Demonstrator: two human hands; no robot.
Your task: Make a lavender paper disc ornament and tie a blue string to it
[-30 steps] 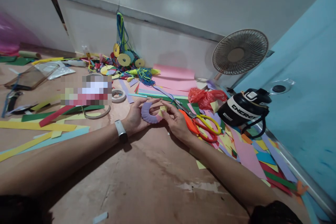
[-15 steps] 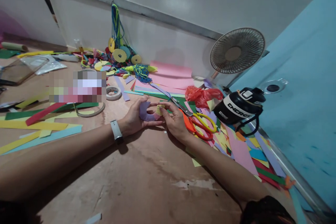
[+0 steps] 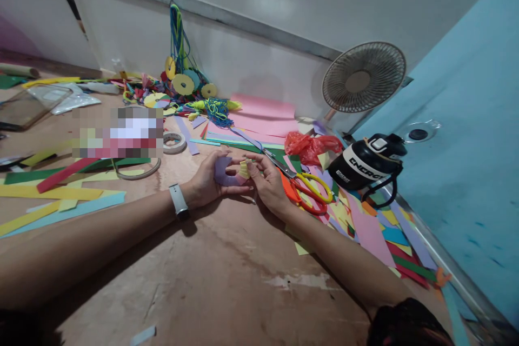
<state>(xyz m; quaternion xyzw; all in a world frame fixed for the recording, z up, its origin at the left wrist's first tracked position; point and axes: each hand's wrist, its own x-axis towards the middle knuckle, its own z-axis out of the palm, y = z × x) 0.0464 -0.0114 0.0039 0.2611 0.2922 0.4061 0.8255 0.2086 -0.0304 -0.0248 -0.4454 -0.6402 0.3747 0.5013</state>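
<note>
Between my hands is a curved paper piece [image 3: 231, 179], purple at the left, pink lower down and yellow at the right. My left hand [image 3: 206, 179] grips its purple side, thumb at the top and fingers stretched behind and below it. My right hand [image 3: 268, 181] pinches the yellow end between thumb and fingers. Both hands are held over the wooden table [image 3: 211, 275]. Close to my right hand lie scissors [image 3: 290, 172] with yellow and red-orange handles, and an orange object [image 3: 287, 188] partly hidden by the hand.
A tape roll [image 3: 174, 142] and coloured paper strips [image 3: 52, 193] lie to the left. Pink sheets [image 3: 263, 113] and a red plastic bag [image 3: 310, 147] sit behind. At the right are a black bottle [image 3: 359, 165], a fan [image 3: 364, 78] and paper scraps [image 3: 371, 232]. Cords [image 3: 178, 38] hang at the back.
The view has shifted slightly. My right thumb and fingers have moved a little at the yellow end, showing more of its folds. Both hands keep hold of the paper piece.
</note>
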